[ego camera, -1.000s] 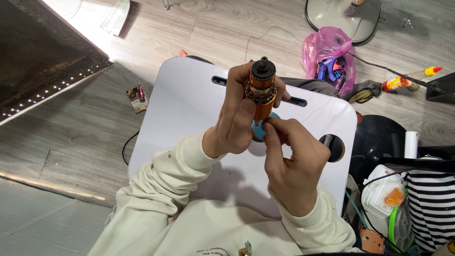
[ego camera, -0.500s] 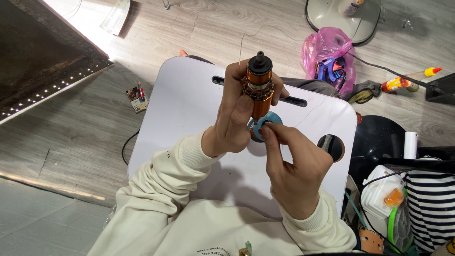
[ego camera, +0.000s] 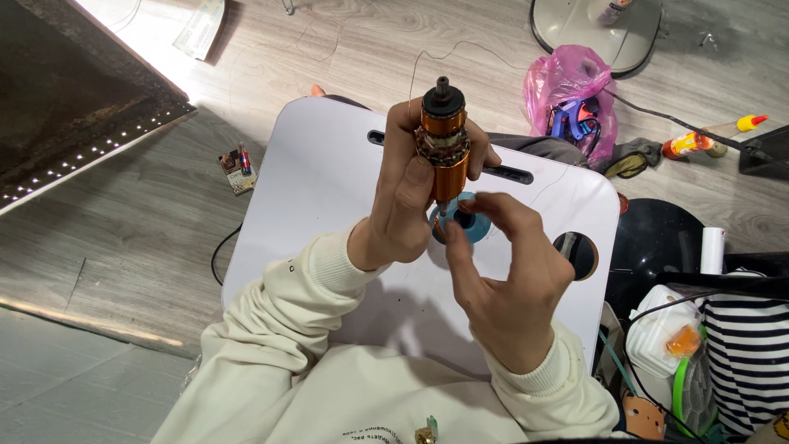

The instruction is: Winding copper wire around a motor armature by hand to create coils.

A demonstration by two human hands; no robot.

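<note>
Left hand (ego camera: 407, 205) wraps a copper-orange cylindrical motor armature with a dark shaft tip (ego camera: 444, 144), fingers curled tight round its middle, held upright above the white rounded-corner lap table (ego camera: 329, 173). Grip pressed together on the armature body; thumb lies along its front. A thin wire (ego camera: 419, 66) loops up off the top of the armature over the floor.

Right hand (ego camera: 505, 279) sits just below and right of it, thumb and forefinger pinching a teal round ring part with a dark centre hole (ego camera: 464, 222) at the armature's lower shaft end. Ring touching the shaft end or just beside it, cannot tell which. Other right fingers spread loose.

Both hands hover over the table's middle, well clear of its edges. Table's left half is bare white; a dark slot (ego camera: 501, 173) runs along the far edge and a round cutout hole (ego camera: 579, 253) sits near the right edge, just beside the right hand.

Beyond the far edge: pink plastic bag with blue items (ego camera: 567, 99) on the grey wood-plank floor (ego camera: 123, 230). Left of the table a small circuit board (ego camera: 238, 164) lies on the floor, apart from the edge. Right of the table it's crowded: a white roll (ego camera: 712, 249), striped black-and-white fabric (ego camera: 752, 345), an orange glue bottle (ego camera: 686, 145).
</note>
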